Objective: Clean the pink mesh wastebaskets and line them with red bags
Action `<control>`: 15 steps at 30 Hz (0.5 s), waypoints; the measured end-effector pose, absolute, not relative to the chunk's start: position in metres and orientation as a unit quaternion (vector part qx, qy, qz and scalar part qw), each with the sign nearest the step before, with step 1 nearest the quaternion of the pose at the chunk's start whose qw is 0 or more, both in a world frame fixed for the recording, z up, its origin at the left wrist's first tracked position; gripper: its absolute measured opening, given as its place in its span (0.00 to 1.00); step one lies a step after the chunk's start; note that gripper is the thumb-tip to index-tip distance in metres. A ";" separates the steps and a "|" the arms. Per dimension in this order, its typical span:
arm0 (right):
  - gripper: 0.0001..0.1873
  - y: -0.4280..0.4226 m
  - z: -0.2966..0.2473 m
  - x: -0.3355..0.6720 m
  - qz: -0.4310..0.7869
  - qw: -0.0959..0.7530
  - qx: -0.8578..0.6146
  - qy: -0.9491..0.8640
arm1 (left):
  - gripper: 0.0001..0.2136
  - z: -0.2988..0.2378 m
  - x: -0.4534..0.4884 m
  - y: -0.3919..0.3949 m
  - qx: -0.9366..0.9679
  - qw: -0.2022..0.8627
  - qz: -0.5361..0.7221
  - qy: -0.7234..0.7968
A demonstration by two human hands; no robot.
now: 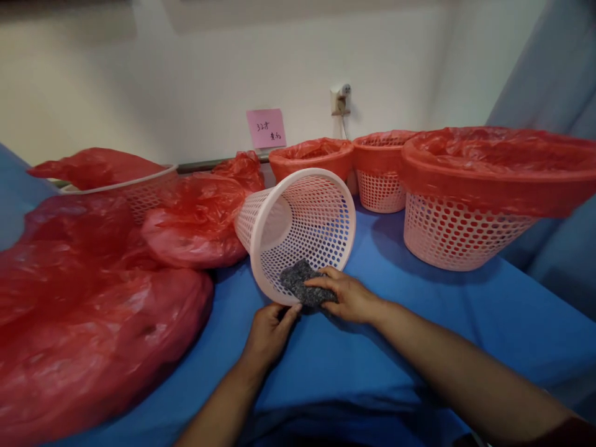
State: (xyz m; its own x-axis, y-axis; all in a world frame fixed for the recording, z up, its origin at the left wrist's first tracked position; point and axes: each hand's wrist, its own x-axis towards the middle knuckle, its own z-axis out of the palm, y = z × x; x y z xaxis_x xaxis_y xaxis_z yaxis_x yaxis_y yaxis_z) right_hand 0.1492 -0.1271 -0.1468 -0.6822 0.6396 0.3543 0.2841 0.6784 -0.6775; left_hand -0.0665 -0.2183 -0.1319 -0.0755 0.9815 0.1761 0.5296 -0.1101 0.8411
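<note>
A pink perforated plastic basket (298,230) lies on its side on the blue table (419,323), its mouth turned toward me. My right hand (347,297) presses a grey speckled cloth (302,282) against the inside of the basket's lower rim, fingers closed over the cloth. My left hand (270,329) grips the bottom of the same rim from below, fingers curled on it.
Loose red plastic bags (93,310) are heaped on the left, partly over another pink basket (139,192). Three upright baskets lined with red bags (484,186) stand at the back right. A pink note (266,128) and a wall socket (340,98) are on the wall behind.
</note>
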 end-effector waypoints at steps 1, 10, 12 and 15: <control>0.37 -0.125 -0.146 0.150 0.283 0.287 -0.294 -0.867 | 0.14 -0.131 -0.067 -0.220 0.615 0.258 0.426 0.612; 0.33 -0.101 -0.146 0.178 0.198 0.283 -0.488 -0.801 | 0.12 -0.122 -0.065 -0.223 0.606 0.190 0.490 0.597; 0.33 -0.110 -0.149 0.168 0.266 0.288 -0.383 -0.837 | 0.12 -0.128 -0.065 -0.219 0.622 0.238 0.448 0.596; 0.35 -0.119 -0.152 0.154 0.346 0.290 -0.255 -0.855 | 0.13 -0.135 -0.066 -0.217 0.636 0.271 0.408 0.596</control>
State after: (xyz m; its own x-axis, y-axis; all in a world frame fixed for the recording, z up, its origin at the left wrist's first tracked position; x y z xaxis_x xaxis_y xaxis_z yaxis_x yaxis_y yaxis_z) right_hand 0.1544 -0.1190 -0.1516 -0.7018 0.6366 0.3198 0.2354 0.6309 -0.7393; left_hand -0.0661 -0.2170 -0.1351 -0.0441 0.9795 0.1966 0.5378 -0.1426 0.8309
